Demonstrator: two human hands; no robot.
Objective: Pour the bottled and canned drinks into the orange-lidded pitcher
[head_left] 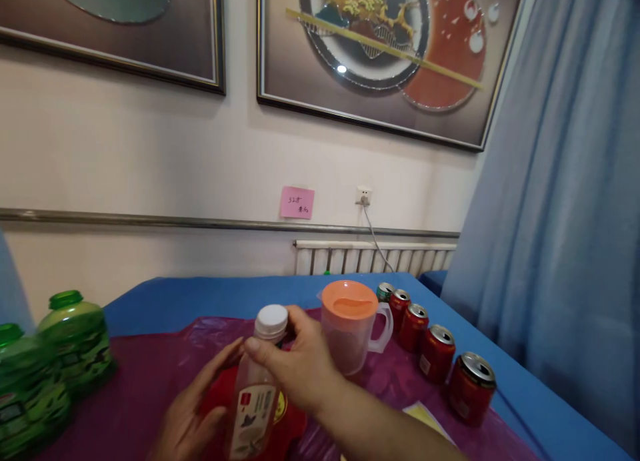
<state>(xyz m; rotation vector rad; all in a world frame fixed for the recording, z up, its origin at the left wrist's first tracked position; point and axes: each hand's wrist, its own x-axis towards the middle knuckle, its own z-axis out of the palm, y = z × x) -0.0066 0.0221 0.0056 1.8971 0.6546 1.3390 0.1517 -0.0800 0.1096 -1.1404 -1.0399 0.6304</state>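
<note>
A clear plastic bottle with a white cap and a cream label (pixel 254 414) stands close in front, slightly tilted. Around its neck, just below the cap, are the thumb and fingers of my right hand (pixel 305 361). At the bottle's left side my left hand (pixel 195 407) has its fingers apart, the fingertips near the bottle's shoulder; whether they touch it is unclear. Behind my right hand stands a clear pitcher with an orange lid (pixel 349 304). Something red with a yellow mark (pixel 295 424) lies behind the bottle, partly hidden.
Several cans (pixel 436 354), mostly red, line the table's right side. Two green bottles (pixel 77 341) stand at the left. Purple plastic (pixel 135 381) covers part of the blue tablecloth (pixel 200 294). A yellow-edged paper (pixel 427 417) lies at lower right. A blue curtain (pixel 560 214) hangs at right.
</note>
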